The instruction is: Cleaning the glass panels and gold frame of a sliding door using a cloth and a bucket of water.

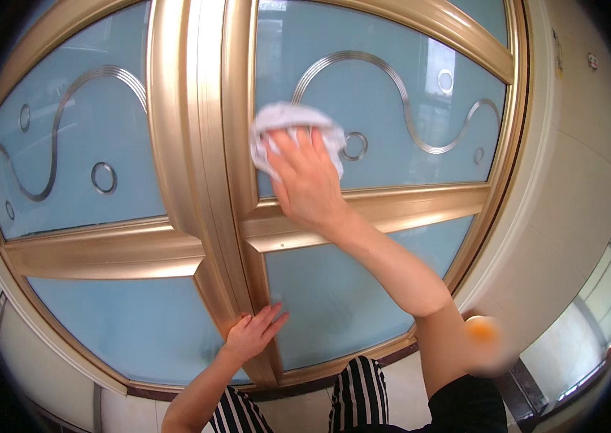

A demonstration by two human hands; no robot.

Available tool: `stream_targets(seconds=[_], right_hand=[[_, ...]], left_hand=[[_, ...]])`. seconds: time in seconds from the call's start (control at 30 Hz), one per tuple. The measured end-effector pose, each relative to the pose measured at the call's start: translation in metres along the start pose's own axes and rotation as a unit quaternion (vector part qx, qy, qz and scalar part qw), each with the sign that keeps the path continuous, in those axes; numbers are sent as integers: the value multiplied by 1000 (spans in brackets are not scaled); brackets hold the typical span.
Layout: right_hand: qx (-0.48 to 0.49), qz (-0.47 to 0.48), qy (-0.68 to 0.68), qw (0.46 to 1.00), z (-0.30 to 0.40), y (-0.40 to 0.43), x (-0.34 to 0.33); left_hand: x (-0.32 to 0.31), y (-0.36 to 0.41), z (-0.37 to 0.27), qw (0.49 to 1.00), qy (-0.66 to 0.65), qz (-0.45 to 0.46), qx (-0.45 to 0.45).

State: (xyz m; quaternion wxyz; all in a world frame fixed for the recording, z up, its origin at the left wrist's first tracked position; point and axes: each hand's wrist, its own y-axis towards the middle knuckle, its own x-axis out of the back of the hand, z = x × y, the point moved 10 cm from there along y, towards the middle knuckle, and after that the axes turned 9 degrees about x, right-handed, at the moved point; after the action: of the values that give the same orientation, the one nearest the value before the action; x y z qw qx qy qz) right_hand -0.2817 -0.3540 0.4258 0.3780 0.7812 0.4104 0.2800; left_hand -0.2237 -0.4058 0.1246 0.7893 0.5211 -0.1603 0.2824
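Under the spread fingers of my right hand (308,181) a white cloth (289,116) is pressed to the upper blue glass pane (359,97) of the right sliding door panel, near its left edge. The cloth is slightly blurred and covers part of the silver wavy line and lies beside a silver ring (355,146). Lower down, my left hand (254,333) rests with fingers apart on the gold-coloured metal door frame (262,311), its fingertips reaching over the edge of the lower glass pane (338,303). It holds nothing.
The left door panel (83,151) has matching glass with wavy lines and rings. A gold crossbar (419,208) runs below the upper right pane. A beige tiled wall (549,216) stands at the right. Light floor tiles (403,379) and a dark sill (305,388) lie at the bottom.
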Motion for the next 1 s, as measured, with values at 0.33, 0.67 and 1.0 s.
stream_targets(seconds=[0.33,0.67,1.0], right_hand=[[-46,-69,-130,988,-54,26,23],[-14,-54,-65,996,-74,31,35],[-188,-65,-144,969,-150,-119,94]], left_hand=[[-11,-5,-7,999,17,32,-23],[-7,-2,-9,999,26,17,-15],[-3,3,-10,998,57,-14,11]])
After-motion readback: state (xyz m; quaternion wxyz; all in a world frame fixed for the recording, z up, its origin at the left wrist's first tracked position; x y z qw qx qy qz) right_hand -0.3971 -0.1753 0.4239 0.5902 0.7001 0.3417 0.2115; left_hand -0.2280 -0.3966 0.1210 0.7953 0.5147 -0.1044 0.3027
